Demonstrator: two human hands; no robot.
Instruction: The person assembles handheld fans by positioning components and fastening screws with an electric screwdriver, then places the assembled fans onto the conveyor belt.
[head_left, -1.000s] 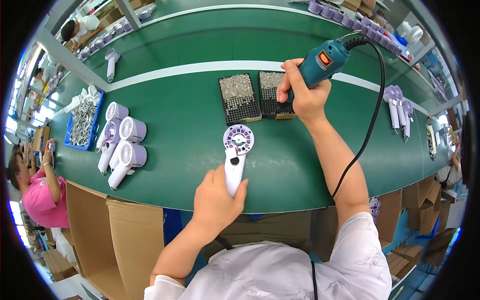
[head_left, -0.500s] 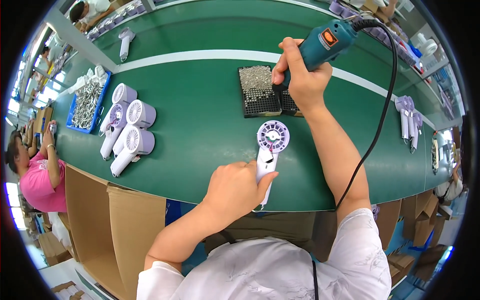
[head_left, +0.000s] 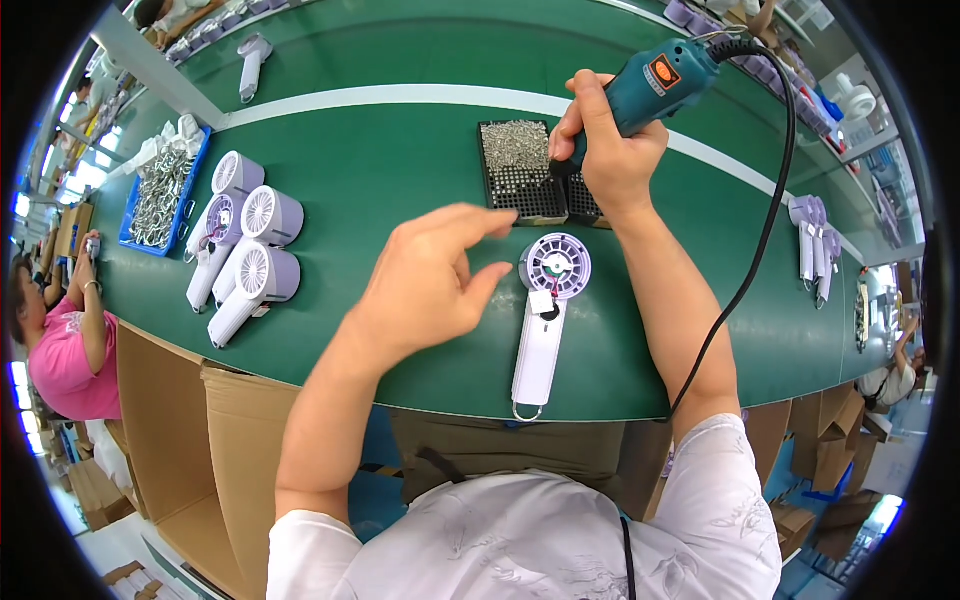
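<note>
The left hand (head_left: 432, 280) has released the fan (head_left: 541, 335), whose handle it held half a second earlier. It is now raised just left of the fan, thumb and fingers parted; nothing is seen between them. The fan lies on the bench (head_left: 400, 180), handle toward the person, its round head uncovered. Assessment: the fan is unsteadied and the left hand is free.

The right hand (head_left: 617, 165) remains wrapped around a power screwdriver (head_left: 655, 88), beyond and right of the fan. The tool's tip is at the screw tray (head_left: 545, 220) just beyond the fan's head; whether it carries a screw cannot be told. A second tray beside it is partly hidden. Well left of the fan stand further fans (head_left: 268, 275) and a blue tray (head_left: 188, 195) of metal clips.
</note>
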